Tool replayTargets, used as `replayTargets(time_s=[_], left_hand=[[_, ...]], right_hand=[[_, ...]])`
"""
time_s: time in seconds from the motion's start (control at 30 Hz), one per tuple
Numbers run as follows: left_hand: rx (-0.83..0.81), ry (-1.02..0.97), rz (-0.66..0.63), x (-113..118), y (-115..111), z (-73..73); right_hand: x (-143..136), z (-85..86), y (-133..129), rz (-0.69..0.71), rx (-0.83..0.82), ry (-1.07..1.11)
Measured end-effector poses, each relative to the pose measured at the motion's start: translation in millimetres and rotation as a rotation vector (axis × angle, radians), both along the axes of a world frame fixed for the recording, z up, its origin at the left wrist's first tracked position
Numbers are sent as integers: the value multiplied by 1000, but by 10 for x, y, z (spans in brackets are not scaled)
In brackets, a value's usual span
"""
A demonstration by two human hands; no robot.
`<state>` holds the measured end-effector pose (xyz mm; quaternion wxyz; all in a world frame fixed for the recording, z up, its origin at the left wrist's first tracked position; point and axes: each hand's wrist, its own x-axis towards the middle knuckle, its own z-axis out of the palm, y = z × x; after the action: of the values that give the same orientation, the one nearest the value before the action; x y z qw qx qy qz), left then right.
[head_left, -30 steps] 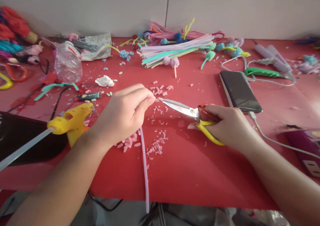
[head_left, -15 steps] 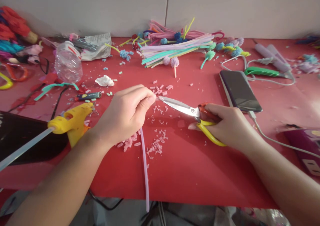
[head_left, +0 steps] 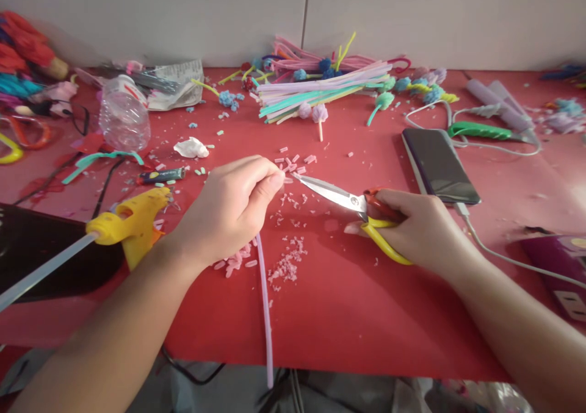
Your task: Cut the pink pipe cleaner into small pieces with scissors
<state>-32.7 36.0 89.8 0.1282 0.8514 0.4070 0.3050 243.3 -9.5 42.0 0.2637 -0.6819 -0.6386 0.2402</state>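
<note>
My left hand [head_left: 229, 208] pinches the top end of a long lilac pipe cleaner [head_left: 265, 303], which hangs down past the table's front edge. My right hand [head_left: 421, 230] grips scissors [head_left: 339, 196] with yellow and red handles. Their blades are closed and the tip sits right at my left fingertips. Small pink cut bits [head_left: 286, 266] lie scattered on the red table [head_left: 348, 291] below and between both hands.
A yellow glue gun [head_left: 132, 221] lies left of my left arm. A phone [head_left: 437, 166] with a white cable rests at the right. A bundle of pipe cleaners [head_left: 315, 89] lies at the back, a plastic bottle [head_left: 124, 114] at the back left.
The scissors' tip has edged slightly up and left toward my left fingertips. Both hands otherwise stay in place.
</note>
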Motion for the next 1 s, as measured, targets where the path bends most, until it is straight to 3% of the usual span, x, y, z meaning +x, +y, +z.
replayTargets(time_s=[0.17, 1.0], left_hand=[[1, -5, 9, 3, -8, 4], [-75, 48, 35, 24, -28, 46]], right_hand=[[35, -50, -6, 42, -9, 6], [-6, 28, 7, 39, -28, 54]])
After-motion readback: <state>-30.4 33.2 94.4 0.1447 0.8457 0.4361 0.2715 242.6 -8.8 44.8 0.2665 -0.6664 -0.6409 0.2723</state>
